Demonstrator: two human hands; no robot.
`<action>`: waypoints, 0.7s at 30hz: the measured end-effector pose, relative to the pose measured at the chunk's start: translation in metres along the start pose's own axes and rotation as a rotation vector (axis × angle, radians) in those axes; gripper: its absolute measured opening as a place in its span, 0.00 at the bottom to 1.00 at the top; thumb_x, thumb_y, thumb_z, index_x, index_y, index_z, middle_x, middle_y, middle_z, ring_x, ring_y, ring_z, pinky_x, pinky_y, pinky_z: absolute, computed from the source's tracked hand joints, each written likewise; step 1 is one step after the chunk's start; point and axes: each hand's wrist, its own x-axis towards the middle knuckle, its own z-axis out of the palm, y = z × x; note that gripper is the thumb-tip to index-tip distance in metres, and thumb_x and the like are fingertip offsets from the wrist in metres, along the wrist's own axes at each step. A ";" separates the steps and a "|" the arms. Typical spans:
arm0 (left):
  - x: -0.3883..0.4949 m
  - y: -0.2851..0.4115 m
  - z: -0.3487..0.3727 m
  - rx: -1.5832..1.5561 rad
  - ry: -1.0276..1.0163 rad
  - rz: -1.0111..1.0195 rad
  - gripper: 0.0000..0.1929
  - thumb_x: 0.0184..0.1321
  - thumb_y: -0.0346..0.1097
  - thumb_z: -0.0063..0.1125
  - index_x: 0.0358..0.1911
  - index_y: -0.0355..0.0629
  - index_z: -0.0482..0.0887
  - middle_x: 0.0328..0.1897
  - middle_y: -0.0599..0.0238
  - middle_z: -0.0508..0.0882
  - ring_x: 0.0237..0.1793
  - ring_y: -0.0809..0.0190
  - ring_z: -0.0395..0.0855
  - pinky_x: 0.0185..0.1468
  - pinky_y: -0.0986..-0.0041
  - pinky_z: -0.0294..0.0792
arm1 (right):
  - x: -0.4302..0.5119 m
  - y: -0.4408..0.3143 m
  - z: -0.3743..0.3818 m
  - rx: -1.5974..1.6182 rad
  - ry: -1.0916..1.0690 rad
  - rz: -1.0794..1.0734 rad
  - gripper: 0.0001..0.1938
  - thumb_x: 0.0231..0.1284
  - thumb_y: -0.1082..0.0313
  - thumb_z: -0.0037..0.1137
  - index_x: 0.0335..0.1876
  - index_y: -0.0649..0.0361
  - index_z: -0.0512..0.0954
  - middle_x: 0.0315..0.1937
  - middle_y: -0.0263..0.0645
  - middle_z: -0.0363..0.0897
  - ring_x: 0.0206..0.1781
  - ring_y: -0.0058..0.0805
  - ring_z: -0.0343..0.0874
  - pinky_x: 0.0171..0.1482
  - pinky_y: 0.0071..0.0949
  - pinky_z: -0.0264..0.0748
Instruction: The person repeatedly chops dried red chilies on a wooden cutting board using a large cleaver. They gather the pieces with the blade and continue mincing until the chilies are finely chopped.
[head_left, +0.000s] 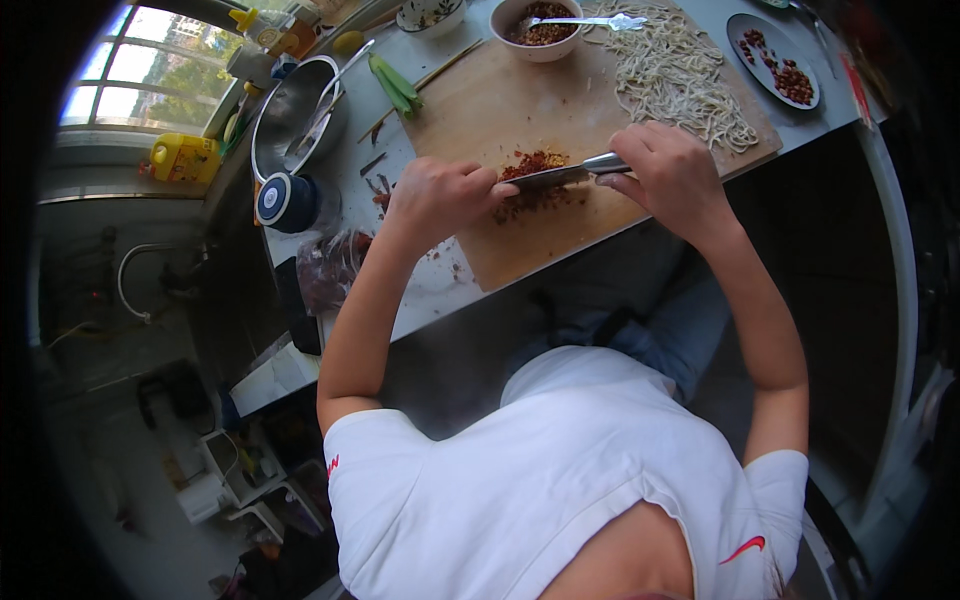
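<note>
My right hand (666, 174) is closed around the metal handle of a kitchen knife (547, 178). At the blade's far end, the fingers of my left hand (441, 196) hold the tip. The blade lies across a small heap of chopped dried red chilli (534, 160), with yellowish bits mixed in. Chilli flakes are scattered on both sides of the blade. Beneath everything is a wooden cutting board (517, 97). Fresh flour-dusted noodles (675, 79) cover its far right part. A bowl (546, 54) of reddish-brown crumbs stands at the back with a spoon (592, 22) in it.
To the right, an oval plate (752, 54) carries red-skinned peanuts (795, 81). Green stalks (394, 81) lie left of the board. Further left are a metal basin (259, 142), a blue-lidded jar (286, 202) and a plastic bag (330, 270) of dark red contents. The counter's front edge runs near my body.
</note>
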 end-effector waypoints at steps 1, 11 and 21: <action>0.000 -0.001 0.000 0.004 -0.025 -0.009 0.21 0.65 0.50 0.71 0.22 0.47 0.76 0.19 0.65 0.76 0.21 0.52 0.80 0.26 0.62 0.70 | 0.000 0.001 0.003 0.016 0.043 -0.001 0.18 0.54 0.56 0.75 0.42 0.53 0.76 0.37 0.34 0.80 0.43 0.38 0.83 0.45 0.38 0.79; 0.015 -0.002 -0.016 0.238 0.023 0.191 0.24 0.70 0.58 0.62 0.21 0.51 0.77 0.17 0.70 0.76 0.18 0.58 0.79 0.25 0.67 0.70 | -0.010 -0.008 -0.011 0.116 -0.064 0.052 0.12 0.60 0.61 0.72 0.42 0.54 0.79 0.35 0.38 0.81 0.43 0.40 0.84 0.44 0.39 0.80; 0.042 -0.038 -0.025 0.121 0.305 0.332 0.21 0.69 0.53 0.65 0.23 0.50 0.79 0.21 0.70 0.78 0.29 0.61 0.84 0.31 0.69 0.74 | 0.001 -0.036 -0.046 0.501 -0.258 0.161 0.24 0.66 0.74 0.63 0.69 0.55 0.80 0.53 0.49 0.87 0.52 0.45 0.88 0.56 0.36 0.82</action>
